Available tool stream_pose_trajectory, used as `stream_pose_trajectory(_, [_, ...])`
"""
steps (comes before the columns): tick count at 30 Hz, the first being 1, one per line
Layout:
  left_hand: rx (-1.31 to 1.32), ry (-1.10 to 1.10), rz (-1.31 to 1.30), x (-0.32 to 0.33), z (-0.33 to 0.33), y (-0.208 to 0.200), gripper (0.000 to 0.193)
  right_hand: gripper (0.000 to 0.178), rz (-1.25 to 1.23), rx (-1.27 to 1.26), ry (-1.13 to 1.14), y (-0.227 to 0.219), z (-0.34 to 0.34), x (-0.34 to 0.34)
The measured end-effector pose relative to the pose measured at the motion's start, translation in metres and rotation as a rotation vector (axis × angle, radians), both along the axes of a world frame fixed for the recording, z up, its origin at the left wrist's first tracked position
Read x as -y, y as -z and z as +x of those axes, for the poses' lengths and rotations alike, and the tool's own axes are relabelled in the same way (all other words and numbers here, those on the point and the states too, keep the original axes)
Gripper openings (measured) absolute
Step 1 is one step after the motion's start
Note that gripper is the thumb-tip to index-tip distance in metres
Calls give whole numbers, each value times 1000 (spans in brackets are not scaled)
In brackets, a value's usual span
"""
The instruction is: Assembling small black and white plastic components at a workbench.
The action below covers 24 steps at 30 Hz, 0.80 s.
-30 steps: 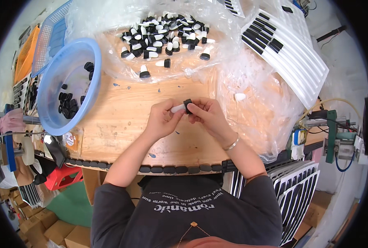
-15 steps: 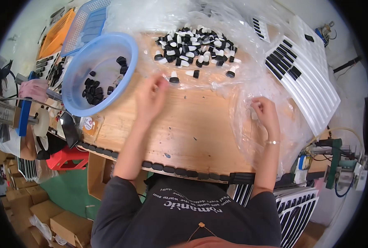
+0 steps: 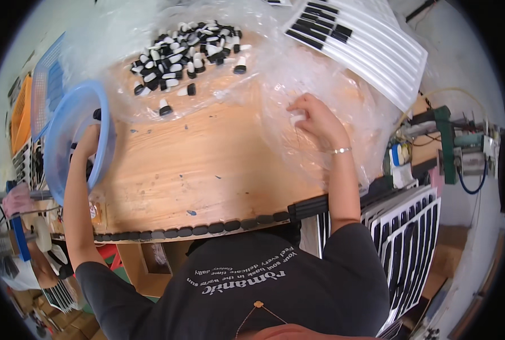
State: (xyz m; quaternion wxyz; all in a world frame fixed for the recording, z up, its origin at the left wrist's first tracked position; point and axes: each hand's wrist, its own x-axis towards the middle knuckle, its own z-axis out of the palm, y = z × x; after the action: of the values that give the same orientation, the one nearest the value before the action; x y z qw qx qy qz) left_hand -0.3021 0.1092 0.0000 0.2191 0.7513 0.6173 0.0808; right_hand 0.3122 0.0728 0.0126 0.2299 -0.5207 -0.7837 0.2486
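My left hand (image 3: 88, 141) reaches over the rim into the blue plastic bowl (image 3: 56, 141) at the left, where dark pieces lie; its fingers are hidden inside. My right hand (image 3: 315, 116) rests on the crumpled clear plastic sheet (image 3: 332, 79) at the right, fingers curled around a small white piece (image 3: 298, 118). A heap of small black-and-white parts (image 3: 184, 51) lies on clear plastic at the far side of the wooden table (image 3: 207, 164).
White sheets with black strips (image 3: 357, 42) lie at the far right; more stand by the table (image 3: 405, 238). Orange and blue trays (image 3: 34, 102) sit far left. Black pieces line the table's front edge (image 3: 207, 228). Machine parts and cables (image 3: 456, 147) are at the right.
My hands, together at the middle a second ago, have parted. The left hand went from the table into the blue bowl; the right hand moved onto the plastic at the right.
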Motion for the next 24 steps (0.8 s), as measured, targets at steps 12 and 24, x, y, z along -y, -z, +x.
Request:
stream_pose_trajectory(12, [-277, 4, 246, 5, -25, -12, 13, 17, 205, 195, 179, -16, -2, 13])
stream_pose_trajectory(24, [1183, -163, -131, 92, 307, -26, 28, 19, -433, -1115, -181, -28, -139, 42])
